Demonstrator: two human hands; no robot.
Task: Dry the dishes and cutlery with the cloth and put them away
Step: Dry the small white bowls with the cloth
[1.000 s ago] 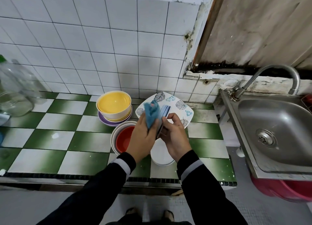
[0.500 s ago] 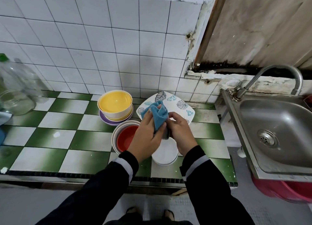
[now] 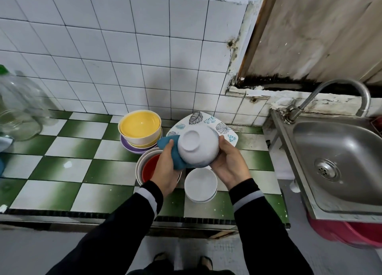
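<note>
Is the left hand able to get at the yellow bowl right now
Probably not yet: the left hand grips the blue cloth against the white bowl. The yellow bowl sits close, top of its stack, uncovered, so the path looks free.

Right hand (image 3: 228,163) grips an upturned white bowl (image 3: 197,146) above the surface (image 3: 62,183) — left hand (image 3: 165,171) presses a blue cloth (image 3: 173,152) against its side.

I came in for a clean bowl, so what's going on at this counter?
A person is drying a white round bowl, held bottom-up above the green-and-white tiled counter. The right hand grips the bowl while the left hand presses a blue cloth against its side. On the counter below sit a stack of white bowls, a red-lined bowl, yellow bowls and a leaf-patterned square plate.
</note>
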